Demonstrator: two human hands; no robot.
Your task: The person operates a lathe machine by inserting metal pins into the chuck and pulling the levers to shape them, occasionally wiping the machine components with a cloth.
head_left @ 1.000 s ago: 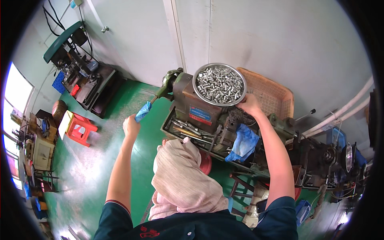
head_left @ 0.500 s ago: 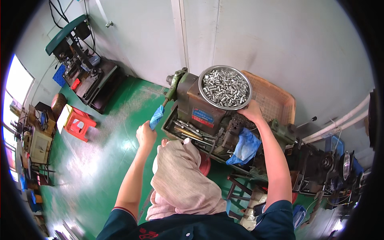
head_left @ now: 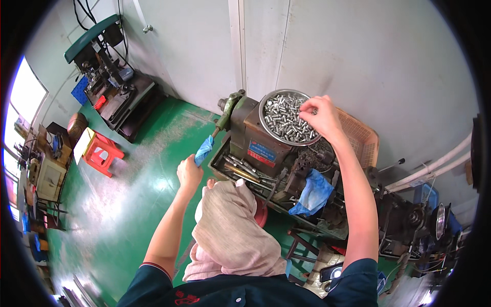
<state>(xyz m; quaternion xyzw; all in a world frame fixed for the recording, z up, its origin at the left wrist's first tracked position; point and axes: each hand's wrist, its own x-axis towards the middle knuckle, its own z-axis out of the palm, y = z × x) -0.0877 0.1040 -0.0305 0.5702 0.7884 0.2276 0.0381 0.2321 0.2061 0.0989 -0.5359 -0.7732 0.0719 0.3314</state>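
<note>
Your right hand [head_left: 321, 118] is over the round silver metal bowl [head_left: 266, 120] full of small shiny metal parts [head_left: 286, 120], with the fingers bent down and pinched close together among them; you cannot tell if a part is caught between them. The bowl sits on top of the old green and brown machine [head_left: 255, 148]. Your left hand [head_left: 189, 173] is closed around the blue-wrapped lever handle [head_left: 204, 150] on the machine's left side. A beige cloth [head_left: 230, 230] lies over your lap. A red plastic stool [head_left: 101, 153] stands well apart on the green floor [head_left: 128, 204].
</note>
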